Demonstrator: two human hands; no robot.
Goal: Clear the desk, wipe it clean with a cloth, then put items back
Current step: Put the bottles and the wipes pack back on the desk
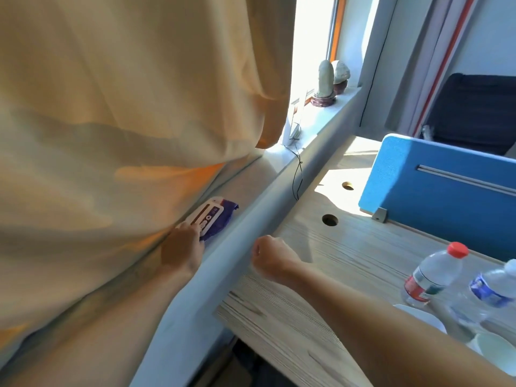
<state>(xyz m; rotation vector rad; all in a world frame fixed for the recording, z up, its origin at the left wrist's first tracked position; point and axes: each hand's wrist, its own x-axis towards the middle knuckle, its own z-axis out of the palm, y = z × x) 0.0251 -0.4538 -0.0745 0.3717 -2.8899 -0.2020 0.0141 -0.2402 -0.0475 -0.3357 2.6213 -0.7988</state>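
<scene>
A purple pack of wet wipes (219, 222) with a white lid lies on the grey windowsill (245, 216), half under the yellow curtain (125, 107). My left hand (181, 248) reaches along the sill, and its fingertips rest on the near end of the pack's lid. My right hand (269, 255) hovers over the left edge of the light wooden desk (307, 275), fingers curled into a loose fist with nothing in it. My right forearm stretches across the desk from the lower right.
Two plastic water bottles, one red-capped (431, 277) and one blue-labelled (491, 291), stand at the desk's right beside white dishes (491, 350). A blue divider panel (435, 185) bounds the far side. A black cable (297, 174) hangs off the sill; stone ornaments (325, 82) stand further along.
</scene>
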